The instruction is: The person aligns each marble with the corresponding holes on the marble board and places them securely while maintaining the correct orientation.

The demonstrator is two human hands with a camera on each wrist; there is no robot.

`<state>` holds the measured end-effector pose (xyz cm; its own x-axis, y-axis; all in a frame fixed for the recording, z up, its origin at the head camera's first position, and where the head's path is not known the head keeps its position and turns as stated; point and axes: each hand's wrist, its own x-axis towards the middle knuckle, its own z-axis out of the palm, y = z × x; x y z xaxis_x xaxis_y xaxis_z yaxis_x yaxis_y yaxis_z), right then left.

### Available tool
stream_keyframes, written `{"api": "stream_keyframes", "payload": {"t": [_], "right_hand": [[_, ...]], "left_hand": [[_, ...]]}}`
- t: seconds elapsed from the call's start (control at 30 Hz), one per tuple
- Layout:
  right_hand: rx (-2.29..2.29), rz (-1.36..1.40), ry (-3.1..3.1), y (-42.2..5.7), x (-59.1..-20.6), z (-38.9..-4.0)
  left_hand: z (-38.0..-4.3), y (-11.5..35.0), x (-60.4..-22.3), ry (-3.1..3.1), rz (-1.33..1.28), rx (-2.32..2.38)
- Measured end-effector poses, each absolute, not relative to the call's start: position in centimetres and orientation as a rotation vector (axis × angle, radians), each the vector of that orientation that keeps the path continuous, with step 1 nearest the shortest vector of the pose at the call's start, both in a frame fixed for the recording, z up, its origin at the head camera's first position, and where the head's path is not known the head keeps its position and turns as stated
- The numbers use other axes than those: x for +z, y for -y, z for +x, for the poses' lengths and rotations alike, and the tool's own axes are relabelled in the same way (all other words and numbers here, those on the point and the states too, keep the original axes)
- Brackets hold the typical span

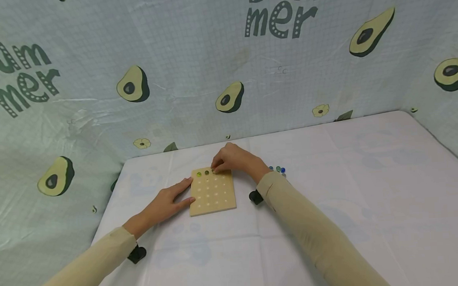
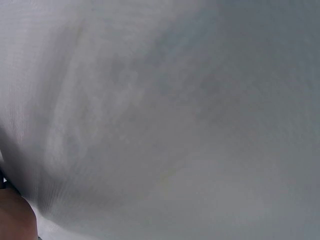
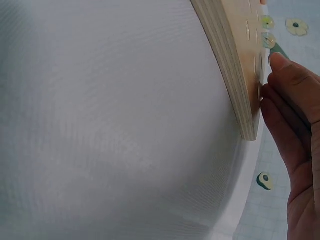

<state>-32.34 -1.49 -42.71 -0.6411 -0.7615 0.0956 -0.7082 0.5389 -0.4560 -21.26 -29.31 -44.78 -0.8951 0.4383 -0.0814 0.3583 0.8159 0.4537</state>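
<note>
A square wooden board (image 1: 212, 194) with rows of shallow round hollows lies flat on the table. Two green glass marbles, a light one (image 1: 199, 174) and a darker one (image 1: 206, 172), sit in its far row, at the left. My right hand (image 1: 235, 159) reaches over the far right corner and pinches a small glass marble (image 1: 213, 170) at the same row, mostly hidden by the fingertips. The right wrist view shows the thumb and fingers (image 3: 297, 107) bent at the board's surface. My left hand (image 1: 163, 206) is spread, its fingertips touching the board's left edge.
Several loose blue, green and clear marbles (image 1: 278, 169) lie on the table right of the board, partly behind my right forearm. A white cloth covers the table (image 1: 357, 187). Behind it hangs a curtain (image 1: 185, 75) printed with avocados. The left wrist view shows mostly blurred cloth.
</note>
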Motion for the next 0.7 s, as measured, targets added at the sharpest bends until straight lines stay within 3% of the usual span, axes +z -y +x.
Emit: {"api": "stream_keyframes", "payload": {"t": [0.4,0.7], "right_hand": [[-0.685,-1.237,-2.616,0.4,-41.9,-32.0],[-0.649,-1.310,-2.619,-5.3,-40.2,-30.5]], "left_hand": [[-21.2,29.1,-44.9,-2.822,0.588,0.649],[-20.9,29.1,-44.7,-2.835,0.616,0.655]]}}
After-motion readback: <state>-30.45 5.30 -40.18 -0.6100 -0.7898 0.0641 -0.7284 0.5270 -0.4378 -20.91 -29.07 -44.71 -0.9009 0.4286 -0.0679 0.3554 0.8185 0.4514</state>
